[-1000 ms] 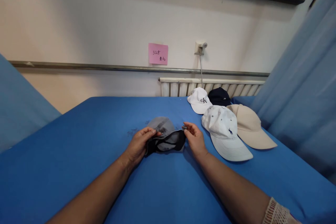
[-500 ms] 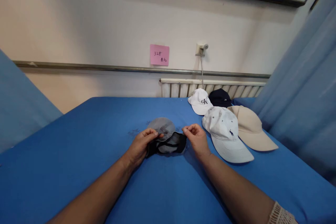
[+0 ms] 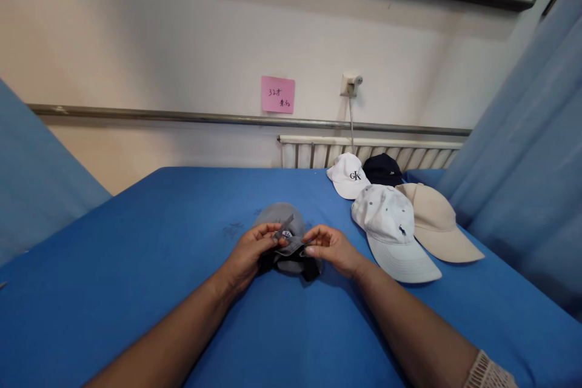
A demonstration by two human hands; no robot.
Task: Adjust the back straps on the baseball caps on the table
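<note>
A grey cap [image 3: 279,213] with a black inner band lies on the blue-covered table between my hands, its brim toward the wall and its opening toward me. My left hand [image 3: 252,254] pinches the cap's edge, with a narrow grey strap standing up at its fingertips. On the other side, my right hand [image 3: 334,248] is closed on the edge of the cap near the strap. A small white label shows between the two hands. Fingers hide part of the strap and of the opening.
To the right lie a pale cap with a dark emblem [image 3: 386,224], a beige cap [image 3: 431,218], a white cap with black letters [image 3: 348,176] and a navy cap [image 3: 382,168]. Behind the blue table [image 3: 136,267] is a radiator [image 3: 318,151]; blue curtains [image 3: 531,151] hang at both sides.
My right hand has moved left, closer to my left hand, and now grips the cap's edge nearer the middle. The strap now stands up at my left fingertips, and the opening looks narrower.
</note>
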